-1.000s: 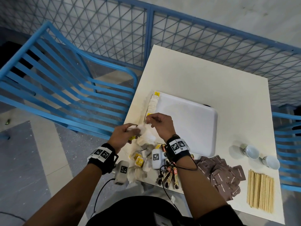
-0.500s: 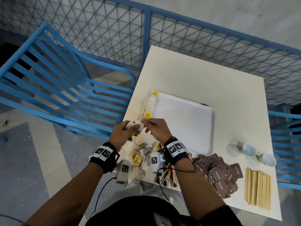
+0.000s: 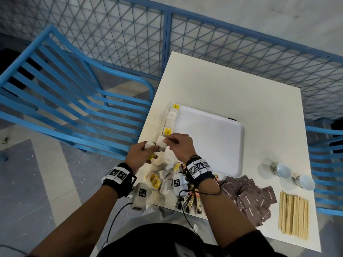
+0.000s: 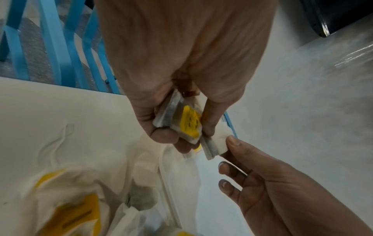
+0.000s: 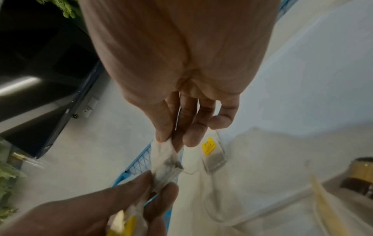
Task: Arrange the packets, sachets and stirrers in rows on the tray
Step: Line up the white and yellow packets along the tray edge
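Observation:
My left hand [image 3: 148, 150] grips a small stack of white tea bags [image 4: 181, 124] with a yellow tag. My right hand [image 3: 168, 140] pinches one tea bag [image 3: 161, 143] at the edge of that stack, between thumb and fingers [image 5: 161, 134]. Both hands hover at the near left corner of the white tray [image 3: 213, 145]. A row of tea bags [image 3: 169, 119] lies along the tray's left edge. More tea bags [image 3: 163, 180] lie heaped on the table under my wrists. Brown sachets [image 3: 248, 195] and wooden stirrers [image 3: 293, 214] lie at the near right.
Coffee stick packets [image 3: 193, 201] lie at the table's near edge. Two small white cups [image 3: 282, 170] stand right of the tray. A blue slatted chair [image 3: 65, 112] stands left of the table, and a blue mesh fence [image 3: 204, 43] runs behind it.
Both hands stay together by the tray's near left corner. The right hand's pinched tea bag has drawn slightly out from the left hand's stack.

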The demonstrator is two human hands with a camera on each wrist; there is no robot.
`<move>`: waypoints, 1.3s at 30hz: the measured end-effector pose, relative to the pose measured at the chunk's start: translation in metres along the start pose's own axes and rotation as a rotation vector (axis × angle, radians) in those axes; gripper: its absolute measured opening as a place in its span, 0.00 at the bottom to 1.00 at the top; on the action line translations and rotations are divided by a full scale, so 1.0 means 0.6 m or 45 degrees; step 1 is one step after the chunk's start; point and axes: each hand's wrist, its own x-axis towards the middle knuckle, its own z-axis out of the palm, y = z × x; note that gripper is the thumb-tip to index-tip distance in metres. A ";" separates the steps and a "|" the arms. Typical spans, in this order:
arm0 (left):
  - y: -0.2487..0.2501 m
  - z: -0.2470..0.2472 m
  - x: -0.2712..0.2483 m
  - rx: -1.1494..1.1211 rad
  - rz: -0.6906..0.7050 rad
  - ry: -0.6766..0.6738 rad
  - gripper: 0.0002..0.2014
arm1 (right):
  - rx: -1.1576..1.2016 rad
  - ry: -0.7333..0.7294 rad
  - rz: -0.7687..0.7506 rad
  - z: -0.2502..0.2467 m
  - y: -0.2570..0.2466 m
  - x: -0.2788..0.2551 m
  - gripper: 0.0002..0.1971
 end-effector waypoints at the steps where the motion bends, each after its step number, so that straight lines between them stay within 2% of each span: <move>1: 0.000 -0.001 0.001 0.006 -0.013 -0.002 0.10 | -0.004 0.004 0.011 -0.001 0.004 0.005 0.08; 12: -0.006 -0.028 0.030 0.089 -0.098 0.040 0.07 | -0.170 -0.051 0.082 0.015 0.051 0.052 0.09; 21: -0.001 -0.033 0.040 0.046 -0.125 0.047 0.07 | -0.299 0.091 0.123 0.029 0.060 0.082 0.08; 27: 0.001 -0.031 0.045 0.059 -0.139 0.056 0.07 | -0.219 0.154 0.175 0.028 0.059 0.084 0.04; 36: 0.002 -0.027 0.045 -0.024 -0.182 0.043 0.11 | -0.019 0.284 0.291 0.019 0.060 0.065 0.10; 39: 0.002 -0.024 0.046 -0.023 -0.200 0.026 0.07 | -0.084 0.236 0.346 0.017 0.063 0.051 0.10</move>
